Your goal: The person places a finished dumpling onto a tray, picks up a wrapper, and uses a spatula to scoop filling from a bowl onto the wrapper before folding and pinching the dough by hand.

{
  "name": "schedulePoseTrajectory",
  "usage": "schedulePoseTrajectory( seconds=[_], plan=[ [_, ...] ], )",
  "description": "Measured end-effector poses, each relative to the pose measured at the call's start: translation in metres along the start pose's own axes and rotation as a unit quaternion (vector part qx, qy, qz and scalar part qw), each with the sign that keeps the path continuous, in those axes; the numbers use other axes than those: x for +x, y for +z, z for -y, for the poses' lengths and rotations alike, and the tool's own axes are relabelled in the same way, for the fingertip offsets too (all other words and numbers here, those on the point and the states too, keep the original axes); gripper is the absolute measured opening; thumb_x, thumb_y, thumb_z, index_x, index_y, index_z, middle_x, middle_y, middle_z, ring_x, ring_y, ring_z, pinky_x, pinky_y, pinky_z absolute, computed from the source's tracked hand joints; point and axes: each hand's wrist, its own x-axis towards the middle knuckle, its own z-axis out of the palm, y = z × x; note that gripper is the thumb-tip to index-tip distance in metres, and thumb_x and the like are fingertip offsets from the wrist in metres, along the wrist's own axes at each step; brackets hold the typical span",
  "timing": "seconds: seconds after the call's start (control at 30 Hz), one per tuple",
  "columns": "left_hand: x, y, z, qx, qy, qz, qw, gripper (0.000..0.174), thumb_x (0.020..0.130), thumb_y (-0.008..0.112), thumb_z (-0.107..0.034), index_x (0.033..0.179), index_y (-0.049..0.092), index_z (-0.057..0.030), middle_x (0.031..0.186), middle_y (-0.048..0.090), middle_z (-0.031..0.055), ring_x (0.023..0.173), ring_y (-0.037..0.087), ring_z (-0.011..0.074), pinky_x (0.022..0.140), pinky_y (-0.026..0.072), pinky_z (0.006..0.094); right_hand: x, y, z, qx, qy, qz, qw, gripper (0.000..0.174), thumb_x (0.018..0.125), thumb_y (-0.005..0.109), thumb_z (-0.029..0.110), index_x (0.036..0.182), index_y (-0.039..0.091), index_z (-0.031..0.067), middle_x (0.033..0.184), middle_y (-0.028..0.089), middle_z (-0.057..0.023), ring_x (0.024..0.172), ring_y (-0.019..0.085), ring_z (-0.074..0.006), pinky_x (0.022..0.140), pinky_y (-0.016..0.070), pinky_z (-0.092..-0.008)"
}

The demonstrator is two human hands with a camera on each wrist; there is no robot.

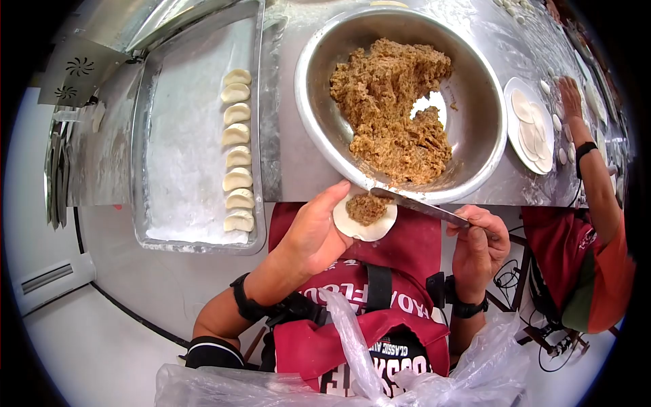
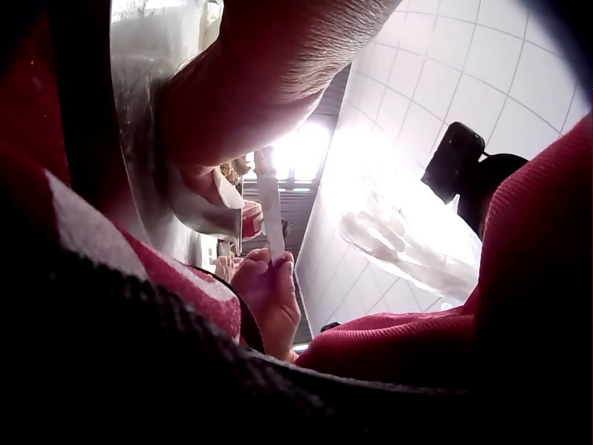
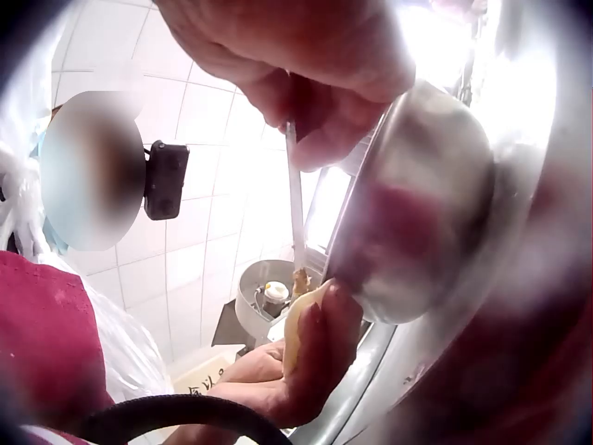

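My left hand (image 1: 313,229) holds a round dumpling wrapper (image 1: 371,233) in front of the bowl, its thumb along the edge. A mound of brown meat filling (image 1: 366,209) sits in the middle of the wrapper. With my right hand (image 1: 481,247) I grip a flat metal filling spatula (image 1: 427,208) by one end; its far tip meets the filling. Just beyond both hands stands a large steel bowl (image 1: 493,146), heaped with the same filling. In the right wrist view, left fingers (image 3: 320,357) curl beneath the wrapper (image 3: 301,324).
A metal tray (image 1: 139,169) on the left carries a column of folded dumplings (image 1: 237,134) along its right side. Right of the bowl, a white plate (image 1: 515,95) bears loose wrappers. Another person's arm (image 1: 588,156) reaches over the floury table at far right.
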Motion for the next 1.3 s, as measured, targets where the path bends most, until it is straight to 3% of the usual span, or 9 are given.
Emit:
schedulePoseTrajectory(
  seconds=[0.3,0.47,0.53,0.7,0.83,0.93,1.03,1.13,1.3],
  plan=[
    [-0.003,0.000,0.000,-0.013,-0.002,-0.002,1.000,0.043,0.093,0.036,-0.027,0.125,0.038,0.0009,0.123,0.048,0.0155,0.113,0.048,0.0268,0.097,0.0375,0.0417,-0.001,0.003,0.004,-0.178,-0.095,0.087,0.976,0.005,0.081,0.056,0.000,0.085,0.057,-0.0029,0.082,0.061,-0.0199,0.075,0.059,-0.0261,0.064,0.0488,-0.0326],
    [-0.004,-0.007,0.000,-0.029,-0.007,0.027,0.999,0.043,0.093,0.035,-0.027,0.124,0.038,0.0025,0.123,0.048,0.0165,0.114,0.048,0.0274,0.098,0.0360,0.0414,0.003,0.019,0.012,-0.325,-0.216,0.222,0.893,0.016,0.058,0.066,0.000,0.073,0.062,-0.0023,0.080,0.064,-0.0125,0.073,0.061,-0.0261,0.059,0.0502,-0.0308],
    [-0.006,-0.009,0.000,-0.033,-0.003,0.048,0.998,0.043,0.094,0.032,-0.026,0.125,0.037,0.0032,0.122,0.049,0.0160,0.112,0.049,0.0264,0.097,0.0381,0.0403,0.002,0.023,0.016,-0.349,-0.216,0.260,0.874,0.013,0.059,0.067,0.000,0.070,0.061,-0.0016,0.079,0.064,-0.0126,0.071,0.061,-0.0261,0.060,0.0515,-0.0316],
    [-0.010,-0.007,-0.003,-0.044,0.016,0.011,0.999,0.045,0.093,0.034,-0.025,0.127,0.033,0.0042,0.127,0.044,0.0189,0.118,0.043,0.0310,0.102,0.0315,0.0427,0.000,0.028,0.019,-0.353,-0.215,0.300,0.860,0.011,0.059,0.068,0.000,0.068,0.061,-0.0005,0.076,0.064,-0.0125,0.071,0.061,-0.0261,0.061,0.0522,-0.0312],
    [-0.012,-0.014,-0.004,-0.035,0.028,0.009,0.999,0.045,0.093,0.035,-0.024,0.127,0.033,0.0053,0.127,0.043,0.0192,0.118,0.043,0.0305,0.102,0.0321,0.0426,0.000,0.021,0.022,-0.267,-0.227,0.213,0.912,0.012,0.064,0.064,-0.001,0.076,0.062,-0.0026,0.080,0.063,-0.0150,0.069,0.061,-0.0267,0.059,0.0515,-0.0315],
    [-0.013,-0.010,-0.004,-0.038,0.025,-0.001,0.999,0.040,0.094,0.034,-0.022,0.124,0.038,0.0046,0.122,0.048,0.0155,0.113,0.048,0.0247,0.098,0.0369,0.0386,0.005,0.011,0.021,-0.261,-0.244,0.124,0.926,0.015,0.071,0.057,-0.008,0.086,0.058,-0.0036,0.079,0.062,-0.0195,0.066,0.059,-0.0259,0.057,0.0485,-0.0312],
    [-0.011,-0.006,-0.003,-0.021,0.021,-0.017,0.999,0.039,0.093,0.037,-0.020,0.122,0.040,0.0048,0.121,0.050,0.0150,0.112,0.049,0.0243,0.097,0.0384,0.0388,0.014,0.005,0.022,-0.270,-0.126,0.056,0.953,0.012,0.078,0.053,-0.008,0.089,0.057,-0.0053,0.084,0.061,-0.0187,0.073,0.057,-0.0203,0.063,0.0463,-0.0276],
    [-0.008,-0.003,-0.002,-0.018,0.023,-0.014,0.999,0.037,0.092,0.038,-0.018,0.121,0.041,0.0052,0.119,0.051,0.0149,0.110,0.051,0.0241,0.096,0.0395,0.0385,0.026,0.002,0.024,-0.272,-0.063,0.071,0.958,0.010,0.080,0.053,-0.007,0.089,0.057,-0.0058,0.087,0.061,-0.0178,0.074,0.057,-0.0186,0.065,0.0464,-0.0266],
    [-0.004,0.000,-0.001,-0.008,0.020,0.008,1.000,0.038,0.091,0.041,-0.018,0.121,0.040,0.0056,0.121,0.049,0.0172,0.113,0.048,0.0264,0.099,0.0368,0.0402,0.031,0.000,0.026,-0.199,-0.044,0.076,0.976,0.009,0.082,0.053,-0.005,0.090,0.058,-0.0055,0.089,0.061,-0.0173,0.075,0.057,-0.0189,0.066,0.0471,-0.0267]
  ],
)
